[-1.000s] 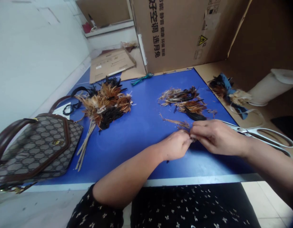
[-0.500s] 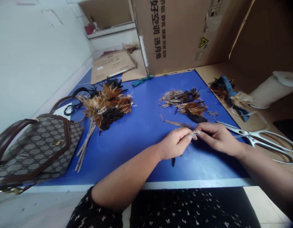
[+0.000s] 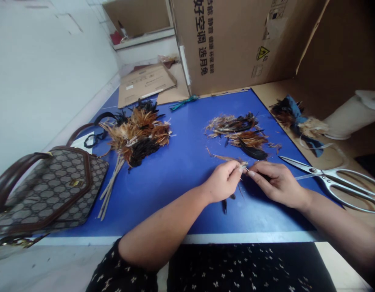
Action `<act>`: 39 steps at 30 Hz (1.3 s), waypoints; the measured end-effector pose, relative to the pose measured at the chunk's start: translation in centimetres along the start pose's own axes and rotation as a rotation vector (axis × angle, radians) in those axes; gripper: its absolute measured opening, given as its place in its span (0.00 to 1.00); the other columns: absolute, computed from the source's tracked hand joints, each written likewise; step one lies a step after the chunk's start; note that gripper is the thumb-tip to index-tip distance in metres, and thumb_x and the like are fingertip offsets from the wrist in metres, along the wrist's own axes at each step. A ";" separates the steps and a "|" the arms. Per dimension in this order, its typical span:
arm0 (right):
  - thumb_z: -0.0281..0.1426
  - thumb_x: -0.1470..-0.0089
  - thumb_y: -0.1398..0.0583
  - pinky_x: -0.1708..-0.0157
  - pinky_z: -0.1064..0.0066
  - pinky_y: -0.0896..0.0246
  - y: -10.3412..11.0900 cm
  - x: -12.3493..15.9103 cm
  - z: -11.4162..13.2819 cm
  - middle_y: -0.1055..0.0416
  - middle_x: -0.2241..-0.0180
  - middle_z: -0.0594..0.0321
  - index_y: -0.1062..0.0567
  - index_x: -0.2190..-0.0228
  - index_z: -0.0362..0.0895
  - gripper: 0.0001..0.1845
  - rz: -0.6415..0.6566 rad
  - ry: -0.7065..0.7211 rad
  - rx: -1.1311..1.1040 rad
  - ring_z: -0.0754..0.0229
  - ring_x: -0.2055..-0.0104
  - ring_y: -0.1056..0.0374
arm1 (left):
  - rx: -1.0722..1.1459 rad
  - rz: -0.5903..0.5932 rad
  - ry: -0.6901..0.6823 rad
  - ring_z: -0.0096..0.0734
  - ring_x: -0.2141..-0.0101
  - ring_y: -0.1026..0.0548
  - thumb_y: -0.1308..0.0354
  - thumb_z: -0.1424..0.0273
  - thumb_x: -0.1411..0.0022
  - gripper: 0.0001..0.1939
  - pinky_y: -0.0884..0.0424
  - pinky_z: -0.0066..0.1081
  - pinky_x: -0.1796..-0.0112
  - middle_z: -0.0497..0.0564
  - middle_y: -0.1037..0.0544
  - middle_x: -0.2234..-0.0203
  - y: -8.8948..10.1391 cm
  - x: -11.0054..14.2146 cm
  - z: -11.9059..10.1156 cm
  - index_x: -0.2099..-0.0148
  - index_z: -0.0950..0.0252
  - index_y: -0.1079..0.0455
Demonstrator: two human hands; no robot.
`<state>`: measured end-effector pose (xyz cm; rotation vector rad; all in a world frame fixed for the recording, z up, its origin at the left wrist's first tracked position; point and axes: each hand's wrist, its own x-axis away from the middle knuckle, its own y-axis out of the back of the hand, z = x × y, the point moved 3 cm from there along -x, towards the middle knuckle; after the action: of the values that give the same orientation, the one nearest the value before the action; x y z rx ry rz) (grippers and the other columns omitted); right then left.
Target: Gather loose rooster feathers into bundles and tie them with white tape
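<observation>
My left hand and my right hand meet over the blue tabletop, fingertips pinched together on a small feather. A few dark feather bits lie on the blue surface just under my left hand. Directly behind my hands lies a small pile of brown and black feathers. A bigger bunch of feathers with pale stems lies to the left.
Large metal scissors lie right of my right hand. A patterned handbag sits at the left edge. A cardboard box stands behind; more feathers with blue cloth and a white cylinder rest at right.
Both hands drew slightly nearer to me and the right hand shifted right, still pinching the feather. A few dark bits now lie beneath my left hand.
</observation>
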<state>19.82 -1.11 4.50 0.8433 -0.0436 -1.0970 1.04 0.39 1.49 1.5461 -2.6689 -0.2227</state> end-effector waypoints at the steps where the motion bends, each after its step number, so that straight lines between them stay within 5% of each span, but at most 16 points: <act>1: 0.30 0.31 0.41 0.66 0.69 0.36 -0.1 0.0 0.1 0.28 0.72 0.62 0.25 0.66 0.46 0.09 0.001 0.018 0.021 0.61 0.70 0.33 | -0.028 -0.021 -0.009 0.24 0.74 0.35 0.49 0.60 0.24 0.14 0.34 0.27 0.71 0.44 0.34 0.74 0.0 0.0 0.0 0.56 0.65 0.30; 8: 0.25 0.32 0.43 0.65 0.69 0.36 -1.7 0.0 1.0 0.31 0.70 0.62 0.28 0.65 0.46 0.07 0.005 0.124 0.081 0.61 0.69 0.32 | -0.059 -0.110 -0.103 0.30 0.64 0.25 0.48 0.66 0.25 0.12 0.26 0.32 0.57 0.52 0.21 0.64 -0.6 -0.2 0.2 0.54 0.66 0.26; 21: 0.28 0.32 0.44 0.77 0.67 0.47 -2.8 0.2 1.4 0.41 0.81 0.68 0.41 0.78 0.48 0.21 -0.105 0.087 0.140 0.65 0.80 0.44 | -0.099 -0.342 -0.079 0.34 0.60 0.18 0.46 0.74 0.29 0.09 0.22 0.35 0.54 0.56 0.15 0.60 -1.5 0.0 -0.6 0.56 0.65 0.23; 39: 0.26 0.33 0.45 0.76 0.66 0.47 -3.0 0.4 0.7 0.40 0.81 0.68 0.42 0.77 0.48 0.20 -0.079 0.121 0.142 0.65 0.79 0.44 | -0.247 -0.381 -0.063 0.29 0.70 0.25 0.46 0.70 0.29 0.11 0.27 0.30 0.63 0.51 0.20 0.70 -1.1 -0.9 -0.3 0.60 0.66 0.23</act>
<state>17.45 -2.43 3.01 1.0447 0.0135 -1.1240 2.46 0.61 1.67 1.9695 -2.2547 -0.5987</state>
